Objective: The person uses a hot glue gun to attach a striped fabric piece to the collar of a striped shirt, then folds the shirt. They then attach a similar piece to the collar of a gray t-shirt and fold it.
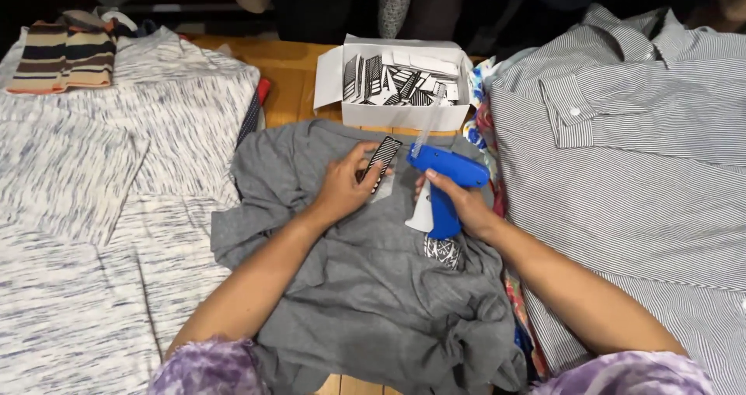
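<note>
A grey garment lies crumpled on the wooden table in front of me. My left hand rests on its upper part and pinches a narrow black-and-white striped tag. My right hand grips the handle of a blue tagging gun, whose tip points toward the tag. A strip of clear plastic fasteners sticks up from the gun. A second patterned tag lies on the garment below the gun.
A white open box filled with black-and-white tags stands behind the grey garment. A speckled white-and-blue knit covers the left side, with a striped folded cloth on it. Striped grey shirts are piled on the right.
</note>
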